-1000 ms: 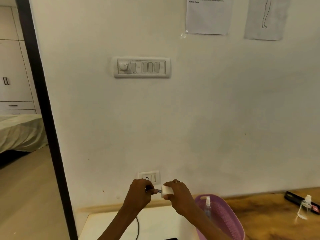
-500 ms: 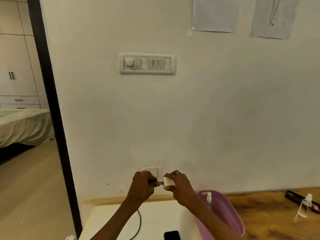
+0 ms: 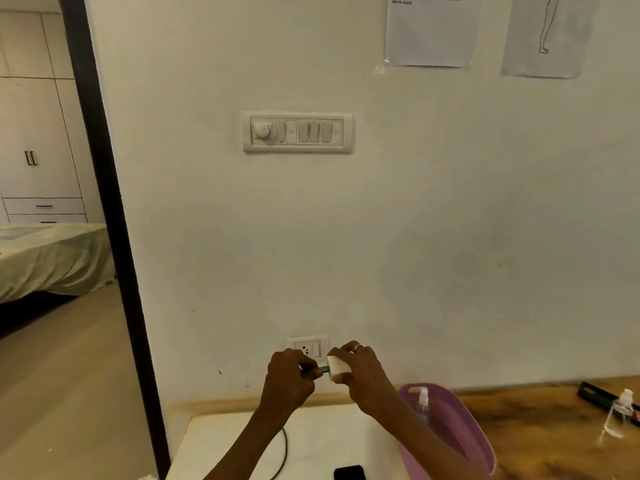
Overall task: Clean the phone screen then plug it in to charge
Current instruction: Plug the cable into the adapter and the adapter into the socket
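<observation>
The phone lies dark and face up on the white table, at the bottom edge of the view, just below the two forearms and just left of the basket. Only its upper part shows.

Above it, in front of the wall, the right hand has its fingers curled round the white adapter, holding it with one end turned left. The left hand pinches the dark plug of the cable between thumb and fingers, its tip right at the adapter's end; whether it is seated cannot be told. The cable runs down behind the left forearm and across the table toward the bottom edge.

The wall socket sits just behind and above the hands; the left knuckles cover its lower edge, and both hands stand between the camera and the socket.

The pink basket stands on the table's right side, partly hidden by the right forearm, with a small spray bottle upright inside it. Further right, on the wooden counter, stand a clear bottle and, behind it, a dark flat object. A switch panel is mounted higher on the wall, with two paper sheets near the top. A dark door frame at the left opens onto a room with a bed.
</observation>
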`<state>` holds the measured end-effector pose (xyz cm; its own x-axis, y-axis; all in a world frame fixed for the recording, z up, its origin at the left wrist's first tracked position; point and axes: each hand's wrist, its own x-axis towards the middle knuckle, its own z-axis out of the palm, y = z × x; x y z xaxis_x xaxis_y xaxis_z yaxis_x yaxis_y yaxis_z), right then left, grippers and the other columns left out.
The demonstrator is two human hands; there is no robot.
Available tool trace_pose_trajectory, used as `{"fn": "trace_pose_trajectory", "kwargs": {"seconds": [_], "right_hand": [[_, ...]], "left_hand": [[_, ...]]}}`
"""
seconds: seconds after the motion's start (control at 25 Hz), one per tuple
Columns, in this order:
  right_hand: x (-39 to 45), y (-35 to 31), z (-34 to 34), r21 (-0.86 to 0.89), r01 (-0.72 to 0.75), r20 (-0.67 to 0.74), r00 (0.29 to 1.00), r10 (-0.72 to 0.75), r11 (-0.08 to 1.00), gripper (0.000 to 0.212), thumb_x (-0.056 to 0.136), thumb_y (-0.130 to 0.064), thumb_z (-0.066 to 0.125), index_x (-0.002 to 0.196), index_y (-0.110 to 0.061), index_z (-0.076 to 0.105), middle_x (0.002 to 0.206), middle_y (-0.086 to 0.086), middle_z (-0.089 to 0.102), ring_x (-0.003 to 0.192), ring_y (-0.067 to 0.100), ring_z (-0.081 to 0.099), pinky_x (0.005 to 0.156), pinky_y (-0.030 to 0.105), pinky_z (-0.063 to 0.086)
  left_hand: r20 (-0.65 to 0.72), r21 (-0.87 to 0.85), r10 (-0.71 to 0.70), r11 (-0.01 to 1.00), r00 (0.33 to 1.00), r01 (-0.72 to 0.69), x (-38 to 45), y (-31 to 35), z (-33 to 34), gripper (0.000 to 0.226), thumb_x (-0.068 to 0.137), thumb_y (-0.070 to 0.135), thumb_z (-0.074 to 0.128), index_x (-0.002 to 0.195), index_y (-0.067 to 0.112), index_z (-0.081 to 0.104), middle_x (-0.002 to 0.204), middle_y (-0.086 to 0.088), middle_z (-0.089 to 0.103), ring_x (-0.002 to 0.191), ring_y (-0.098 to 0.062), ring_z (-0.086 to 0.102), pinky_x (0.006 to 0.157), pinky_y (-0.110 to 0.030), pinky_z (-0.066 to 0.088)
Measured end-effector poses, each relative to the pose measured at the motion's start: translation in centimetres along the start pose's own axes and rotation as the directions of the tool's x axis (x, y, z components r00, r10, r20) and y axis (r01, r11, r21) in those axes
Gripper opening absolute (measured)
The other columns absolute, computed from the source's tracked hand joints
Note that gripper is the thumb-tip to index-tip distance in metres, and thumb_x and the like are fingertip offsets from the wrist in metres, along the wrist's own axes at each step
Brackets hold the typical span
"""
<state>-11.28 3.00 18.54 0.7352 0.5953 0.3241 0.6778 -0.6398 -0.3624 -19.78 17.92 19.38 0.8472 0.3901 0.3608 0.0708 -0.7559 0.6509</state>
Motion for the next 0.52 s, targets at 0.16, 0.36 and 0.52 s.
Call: {"fn": "trace_pose_trajectory", "kwargs": {"seconds": [0.16,0.36,0.52], "right_hand": [[0.0,0.7,0.0,-0.023,-0.022,0.0,1.0,0.022,0.999,0.049,0.087,-0.017,0.065,0.13,-0.034,0.049,0.135,-0.002,0.045,0.118,0.017,0.037,0.085,0.017,0.032],[-0.2,0.4,-0.4,0.266,-0.054,-0.008,0.998,0.058,0.963,0.032,0.084,-0.008,0.068,0.113,-0.02,0.065,0.126,0.006,0.047,0.101,0.011,0.043,0.068,0.006,0.046],[-1.1,0.9,-1.6,0.34,-0.062,-0.017,0.997,0.072,0.938,0.032,0.085,-0.005,0.064,0.116,-0.008,0.064,0.118,0.009,0.048,0.084,0.009,0.053,0.063,0.004,0.046]], "left_hand": [[0.138,-0.133,-0.058,0.988,0.989,0.076,0.3,0.6,0.0,0.016,0.086,0.028,0.073,0.091,0.015,0.08,0.087,0.0,0.077,0.062,-0.012,0.068,0.071,-0.024,0.056],[0.399,-0.265,-0.15,0.925,0.904,0.271,0.8,2.0,0.4,0.041,0.091,0.05,0.058,0.098,0.013,0.074,0.087,0.003,0.078,0.067,-0.017,0.075,0.056,-0.02,0.053],[0.49,-0.353,-0.145,0.868,0.86,0.348,1.2,1.6,0.8,0.032,0.09,0.04,0.065,0.103,0.011,0.072,0.09,-0.002,0.077,0.077,-0.015,0.075,0.056,-0.019,0.051]]}}
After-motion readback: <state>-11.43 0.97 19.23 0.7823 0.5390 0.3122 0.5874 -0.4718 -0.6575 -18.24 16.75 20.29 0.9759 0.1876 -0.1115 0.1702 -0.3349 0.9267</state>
